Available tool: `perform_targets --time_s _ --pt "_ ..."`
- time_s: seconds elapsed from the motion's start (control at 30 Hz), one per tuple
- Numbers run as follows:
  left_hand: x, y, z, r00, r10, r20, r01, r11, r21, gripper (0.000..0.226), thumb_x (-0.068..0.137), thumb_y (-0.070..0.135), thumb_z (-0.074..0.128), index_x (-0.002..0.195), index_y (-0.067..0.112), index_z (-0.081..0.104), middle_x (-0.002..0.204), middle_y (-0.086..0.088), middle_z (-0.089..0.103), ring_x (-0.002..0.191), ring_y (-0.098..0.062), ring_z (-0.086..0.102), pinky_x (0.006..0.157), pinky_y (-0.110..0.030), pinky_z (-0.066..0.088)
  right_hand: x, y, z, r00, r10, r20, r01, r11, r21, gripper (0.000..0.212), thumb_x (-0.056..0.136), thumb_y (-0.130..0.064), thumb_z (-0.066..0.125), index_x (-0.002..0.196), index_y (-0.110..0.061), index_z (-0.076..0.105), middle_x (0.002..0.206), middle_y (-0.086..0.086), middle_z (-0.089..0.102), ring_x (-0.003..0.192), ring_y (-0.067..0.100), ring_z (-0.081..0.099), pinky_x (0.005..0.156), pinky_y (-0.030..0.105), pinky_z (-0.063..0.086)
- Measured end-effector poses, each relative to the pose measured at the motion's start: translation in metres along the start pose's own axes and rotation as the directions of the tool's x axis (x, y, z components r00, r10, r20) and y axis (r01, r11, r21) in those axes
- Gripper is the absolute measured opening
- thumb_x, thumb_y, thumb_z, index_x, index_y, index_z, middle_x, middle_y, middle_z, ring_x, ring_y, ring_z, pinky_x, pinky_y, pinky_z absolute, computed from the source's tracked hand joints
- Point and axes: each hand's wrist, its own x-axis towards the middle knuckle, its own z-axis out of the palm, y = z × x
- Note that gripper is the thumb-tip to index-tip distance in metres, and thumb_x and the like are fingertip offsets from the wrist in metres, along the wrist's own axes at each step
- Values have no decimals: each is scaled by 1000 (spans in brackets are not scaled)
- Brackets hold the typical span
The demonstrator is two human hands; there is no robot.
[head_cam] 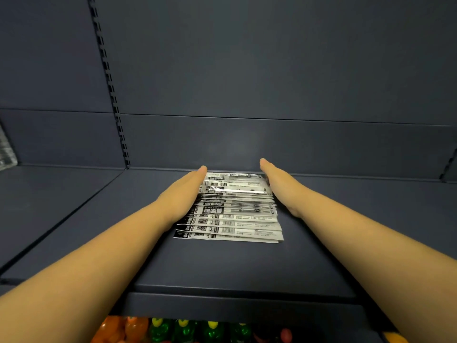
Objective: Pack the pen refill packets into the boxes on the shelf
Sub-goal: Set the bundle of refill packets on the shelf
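— While you have them there, where are the pen refill packets (pixel 228 214) sitting?

— They lie fanned in an overlapping row on the dark shelf (pixel 222 266), running from the near edge of the pile back toward the rear wall (pixel 247 70). No box shows anywhere on this shelf from where I look.

— And your grip?

— Both hands are flat, fingers straight and together, nothing curled. My left hand (pixel 184 194) presses its inner edge against the left ends of the packets; my right hand (pixel 278 186) does the same against the right ends. So the pile sits squeezed between my two palms, and neither hand wraps round anything.

— Anything you can't make out?

— Plenty. My left hand covers the left ends of the middle packets, and the farthest ones are lost in glare off the plastic. The print is too small to read. At the far left edge something pale and wrapped (pixel 6 149) is cut off by the frame. Below the shelf lip, orange and green items (pixel 158 329) show only their tops.
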Motion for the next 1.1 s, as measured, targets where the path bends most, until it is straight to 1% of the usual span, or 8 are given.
perform_targets --time_s 0.13,0.37,0.5,0.6,0.67,0.73,0.83,1.1 --pt "1 3 1 1000 -13 -4 13 1000 -18 74 92 79 24 154 40 33 161 15 32 150 -16 28 123 -45 17 1 -2 -2 997 -16 -77 12 998 -61 67 106 -52 21 155 -7 24 162 7 29 150 27 28 120 42 22" --pt "1 1 2 1000 24 14 -24 1000 -12 73 95 74 25 157 35 28 164 14 26 152 -13 23 123 -42 14 -9 -5 5 999 -24 21 27 989 -144 67 102 -62 21 157 -25 32 162 -5 33 150 18 29 120 39 20" --pt "-3 -1 -3 990 132 -57 -133 991 -22 70 98 67 36 157 28 32 162 13 31 149 -11 28 117 -33 20 -25 -13 -3 990 -140 -25 130 960 -248 43 107 -45 27 111 -16 57 104 -3 58 96 17 55 88 33 40" --pt "-17 2 -11 950 276 -145 -265 960 95 67 95 62 50 153 30 39 156 16 38 141 -6 37 106 -25 26 -38 -9 -15 978 -204 -42 176 915 -363 49 106 -37 38 143 -6 48 147 6 52 135 25 48 108 33 34" --pt "-36 8 -16 896 439 -65 -409 874 261 71 88 63 58 150 34 40 150 22 39 134 1 38 106 -23 29 -52 -5 -23 961 -272 -50 221 862 -456 49 103 -33 45 150 -18 44 156 -4 44 144 16 39 109 25 28" --pt "-57 14 -18 822 541 179 -554 685 473 83 79 73 59 151 36 38 146 27 37 132 6 33 113 -22 29 -67 -4 -30 938 -339 -64 249 794 -555 48 101 -31 48 148 -23 47 153 -8 46 142 13 41 111 27 31" --pt "-70 18 -10 775 445 450 -623 411 666 90 81 72 60 156 35 27 156 23 27 142 1 24 118 -19 20 -93 -3 -41 930 -360 -78 222 716 -662 38 99 -34 48 134 -26 59 134 -9 59 125 15 54 105 36 44" --pt "-53 36 7 808 281 517 -580 230 781 58 83 52 61 132 24 49 126 6 52 116 -17 51 100 -37 46 -147 9 -50 977 -208 -53 66 525 -848 35 99 -44 44 126 -30 60 114 -10 56 108 16 56 90 35 48"
